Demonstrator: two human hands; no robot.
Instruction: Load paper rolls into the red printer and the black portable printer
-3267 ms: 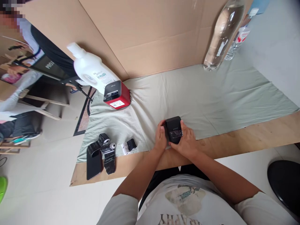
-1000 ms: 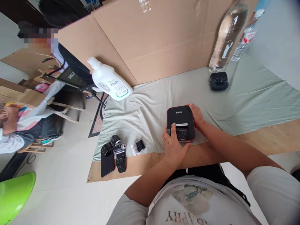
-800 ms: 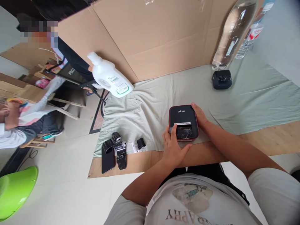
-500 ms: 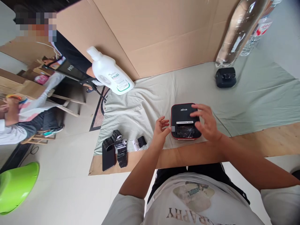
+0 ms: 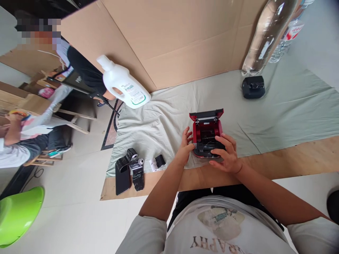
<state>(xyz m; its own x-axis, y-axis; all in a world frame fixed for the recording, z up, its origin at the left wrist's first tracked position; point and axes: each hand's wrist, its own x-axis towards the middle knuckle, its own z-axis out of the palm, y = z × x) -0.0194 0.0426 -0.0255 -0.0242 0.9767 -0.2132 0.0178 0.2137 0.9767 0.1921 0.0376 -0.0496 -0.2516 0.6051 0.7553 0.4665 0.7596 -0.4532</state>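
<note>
A: While both hands sit on it, where's the red printer [image 5: 206, 133]?
B: Dead centre of view, on the green cloth [image 5: 278, 106] near the table's front edge [image 5: 291, 158]. Lid [image 5: 206, 115] flipped up at its 12 o'clock side, red interior showing, dark roll bay open.

A: Hands?
B: Left hand [image 5: 185, 146] at the printer's 9 o'clock, fingers loosely spread, tips touching the side wall. Not wrapped round anything. Right hand [image 5: 225, 155] at 4–5 o'clock, fingers curled over the front edge w/ tips at the bay. Can't tell if it's pinching anything inside.

A: Other kit?
B: Small black printer [image 5: 253, 87] at 1–2 o'clock, well apart, just in front of a big clear bottle [image 5: 265, 38]. 2nd water bottle [image 5: 284, 38] beside that. White detergent jug [image 5: 123, 84] at 10 o'clock, against the cardboard backdrop [image 5: 185, 38]. At 8–9 o'clock: black phone [image 5: 122, 173], touching or nearly touching black-wrapped rolls [image 5: 135, 167], then a small paper roll [image 5: 157, 162] nearer the printer.

A: Anyone else?
B: Another person [image 5: 34, 106] far off at 9 o'clock, beyond the table. Green bowl-like thing [image 5: 18, 215] on the floor at 8 o'clock.
</note>
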